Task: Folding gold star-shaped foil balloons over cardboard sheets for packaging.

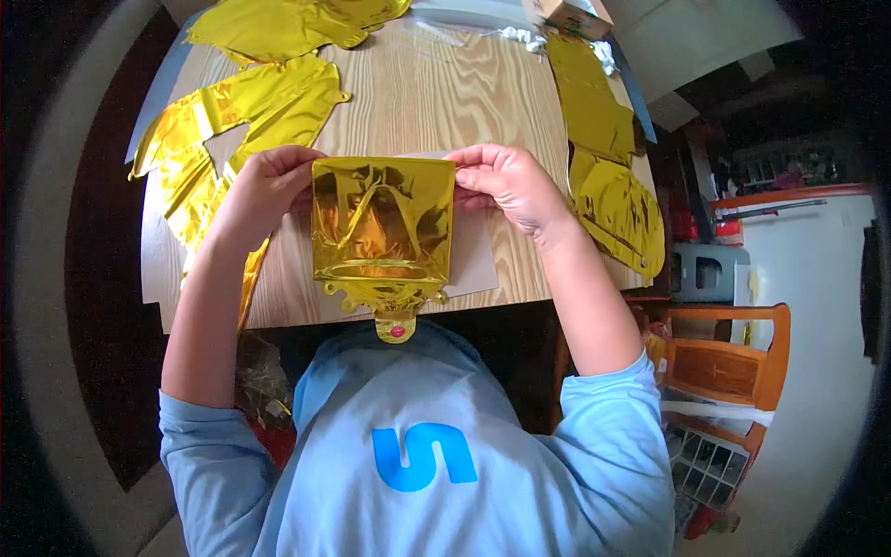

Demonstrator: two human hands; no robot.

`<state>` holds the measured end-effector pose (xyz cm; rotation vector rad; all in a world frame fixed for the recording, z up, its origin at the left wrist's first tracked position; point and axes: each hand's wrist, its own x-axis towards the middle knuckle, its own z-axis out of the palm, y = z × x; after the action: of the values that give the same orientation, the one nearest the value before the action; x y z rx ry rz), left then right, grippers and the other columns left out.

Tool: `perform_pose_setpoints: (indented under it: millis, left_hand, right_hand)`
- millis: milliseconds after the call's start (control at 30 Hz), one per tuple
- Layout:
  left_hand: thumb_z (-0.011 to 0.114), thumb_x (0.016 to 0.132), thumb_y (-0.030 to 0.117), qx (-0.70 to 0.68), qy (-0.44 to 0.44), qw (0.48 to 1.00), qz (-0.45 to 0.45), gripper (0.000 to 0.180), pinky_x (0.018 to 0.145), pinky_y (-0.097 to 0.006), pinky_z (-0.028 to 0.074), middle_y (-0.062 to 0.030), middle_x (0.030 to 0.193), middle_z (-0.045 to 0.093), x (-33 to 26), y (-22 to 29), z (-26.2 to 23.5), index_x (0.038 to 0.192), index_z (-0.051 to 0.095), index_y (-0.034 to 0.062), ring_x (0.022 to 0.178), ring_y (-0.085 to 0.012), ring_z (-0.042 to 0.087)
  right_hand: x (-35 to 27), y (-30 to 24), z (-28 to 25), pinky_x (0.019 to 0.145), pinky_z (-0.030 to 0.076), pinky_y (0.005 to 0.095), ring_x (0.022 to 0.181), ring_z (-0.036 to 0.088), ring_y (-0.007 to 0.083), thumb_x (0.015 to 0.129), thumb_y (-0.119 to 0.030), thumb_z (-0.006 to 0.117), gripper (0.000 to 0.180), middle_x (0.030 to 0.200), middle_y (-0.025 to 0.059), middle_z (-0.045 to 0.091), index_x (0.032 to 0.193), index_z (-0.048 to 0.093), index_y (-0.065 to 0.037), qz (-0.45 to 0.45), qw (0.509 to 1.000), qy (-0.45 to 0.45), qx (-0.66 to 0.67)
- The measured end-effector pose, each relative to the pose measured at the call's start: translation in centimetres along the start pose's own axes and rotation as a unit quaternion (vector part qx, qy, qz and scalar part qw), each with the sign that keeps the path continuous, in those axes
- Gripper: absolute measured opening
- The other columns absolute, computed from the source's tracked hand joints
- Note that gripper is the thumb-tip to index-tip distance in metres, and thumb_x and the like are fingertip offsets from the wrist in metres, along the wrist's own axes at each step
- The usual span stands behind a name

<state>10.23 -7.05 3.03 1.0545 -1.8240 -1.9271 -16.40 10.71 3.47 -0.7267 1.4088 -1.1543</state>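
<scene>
A flat gold foil balloon (pixel 382 218), folded into a rough square, hangs or lies at the table's near edge between my hands. My left hand (pixel 269 193) pinches its far left corner, the fingertips partly behind the foil. At the far right corner, my right hand (pixel 510 186) grips the edge between thumb and fingers. The balloon's near end narrows to small loops and a tab (pixel 396 331) with a pink dot, which reaches past the table edge. Beneath the foil, a pale flat sheet (pixel 475 265) shows on the right side.
More flat gold foil balloons lie on the wooden table (pixel 436 102): a creased one (pixel 288 102) at left, others at far left and along the right side. A cardboard box (pixel 580 17) and white crumpled pieces (pixel 522 39) sit at the back. A wooden chair (pixel 775 357) stands at right.
</scene>
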Motion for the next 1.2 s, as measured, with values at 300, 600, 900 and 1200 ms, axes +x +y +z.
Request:
perform_pose_setpoints:
  millis: [300, 600, 900, 1200]
  left_hand:
    - [0.058, 0.102, 0.015, 0.015, 0.004, 1.000, -0.012, 0.020, 0.070, -0.022, 0.054, -0.0005, 0.091, 0.071, 0.2, -0.2, -0.2, 0.111, 0.068, -0.0003, 0.075, -0.0071, 0.066]
    - [0.056, 0.101, 0.014, 0.036, 0.025, 0.998, -0.047, 0.021, 0.066, -0.024, 0.055, -0.0026, 0.087, 0.071, -0.2, 0.6, 1.1, 0.106, 0.068, -0.0024, 0.072, -0.0087, 0.067]
    - [0.055, 0.101, 0.013, 0.053, 0.042, 0.997, -0.044, 0.022, 0.066, -0.024, 0.055, -0.0044, 0.086, 0.071, 0.0, 0.5, 1.2, 0.106, 0.068, -0.0039, 0.071, -0.0099, 0.067]
    - [0.058, 0.101, 0.016, 0.054, 0.037, 0.997, -0.039, 0.021, 0.060, -0.023, 0.053, -0.0009, 0.086, 0.070, 0.1, 0.1, 1.1, 0.106, 0.070, -0.0006, 0.067, -0.0067, 0.064]
  right_hand:
    - [-0.1, -1.0, 0.6, 0.067, 0.053, 0.0220, 0.079, 0.072, 0.0107, 0.099, -0.020, 0.066, 0.019, 0.093, 0.0041, 0.075, 0.110, 0.068, -0.005, 0.017, 0.998, 0.031, -0.055]
    - [0.9, -0.5, 0.7, 0.056, 0.049, 0.0188, 0.072, 0.071, 0.0119, 0.101, -0.019, 0.060, 0.018, 0.090, 0.0072, 0.074, 0.106, 0.066, -0.002, 0.041, 0.991, 0.052, -0.116]
    - [0.8, -1.2, 0.8, 0.057, 0.049, 0.0177, 0.072, 0.070, 0.0099, 0.098, -0.030, 0.067, 0.028, 0.090, 0.0061, 0.074, 0.101, 0.067, -0.002, 0.054, 0.994, 0.013, -0.097]
    - [1.0, -1.3, 1.7, 0.055, 0.046, 0.0194, 0.071, 0.068, 0.0069, 0.099, -0.021, 0.065, 0.018, 0.091, 0.0029, 0.073, 0.101, 0.068, -0.004, 0.041, 0.981, 0.055, -0.183]
